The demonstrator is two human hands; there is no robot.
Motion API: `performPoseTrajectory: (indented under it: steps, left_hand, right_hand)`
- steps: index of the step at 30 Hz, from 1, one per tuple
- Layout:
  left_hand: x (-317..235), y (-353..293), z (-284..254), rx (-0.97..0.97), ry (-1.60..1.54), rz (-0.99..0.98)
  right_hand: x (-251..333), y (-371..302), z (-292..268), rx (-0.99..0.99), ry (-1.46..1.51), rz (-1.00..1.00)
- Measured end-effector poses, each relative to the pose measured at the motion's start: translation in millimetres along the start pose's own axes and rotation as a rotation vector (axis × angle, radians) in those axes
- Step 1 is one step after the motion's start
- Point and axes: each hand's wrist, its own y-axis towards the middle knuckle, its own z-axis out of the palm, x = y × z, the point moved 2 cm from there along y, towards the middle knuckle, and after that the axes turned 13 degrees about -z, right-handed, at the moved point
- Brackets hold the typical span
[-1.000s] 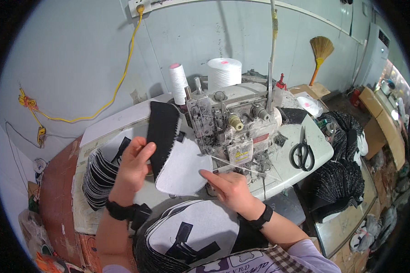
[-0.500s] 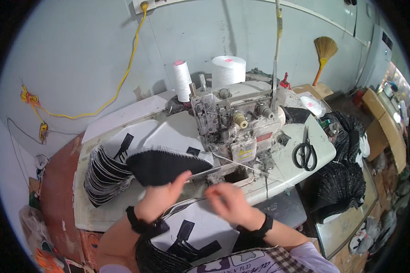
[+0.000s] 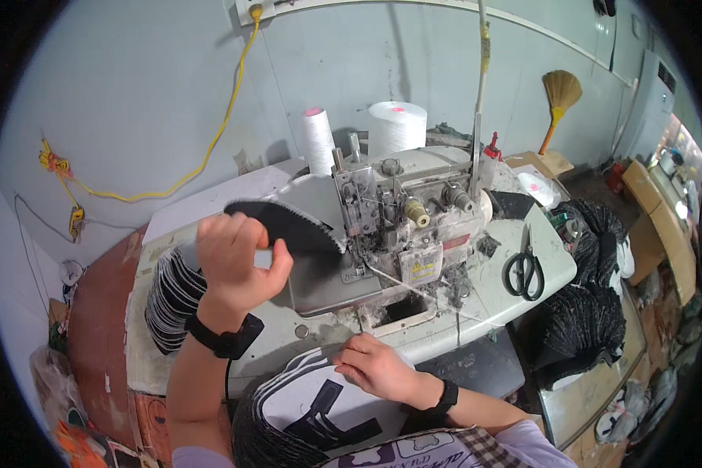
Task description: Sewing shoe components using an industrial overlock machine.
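My left hand (image 3: 238, 261) is raised left of the overlock sewing machine (image 3: 413, 226), its fingers curled and overlapping a black curved fabric piece (image 3: 292, 225). That piece stands tilted up, its stitched edge reaching the machine's presser foot area; the exact finger contact is hidden behind my hand. Lower down, my right hand (image 3: 374, 366) has its fingers pinched at the top edge of a white-faced fabric panel (image 3: 300, 398) with black strap pieces. This panel lies uppermost on a stack with dark edges in my lap.
Left on the machine table stands a fanned pile of black-and-white pieces (image 3: 171, 300). Black-handled scissors (image 3: 524, 273) lie to the right. Behind the machine are white thread cones (image 3: 398, 129). More dark pieces (image 3: 581, 327) are heaped at the right.
My left hand has risen and moved left, and the black piece has tilted up toward the machine. My right hand has moved down onto the lap stack's edge.
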Motion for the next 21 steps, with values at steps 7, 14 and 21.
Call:
performPoseTrajectory:
  steps: [7,14,21]
  left_hand:
    - [8.2,26.9,43.9,0.112,0.305,0.338]
    - [113.3,-3.2,86.6,0.474,0.229,0.094]
    - [24.0,-67.8,43.1,0.302,-0.774,0.222]
  right_hand:
    - [3.4,-1.1,-5.0,0.05,-0.037,0.029]
    - [-14.0,-13.9,-41.5,-0.077,0.263,0.043]
    - [-26.1,17.9,-98.2,-0.56,0.5,0.475]
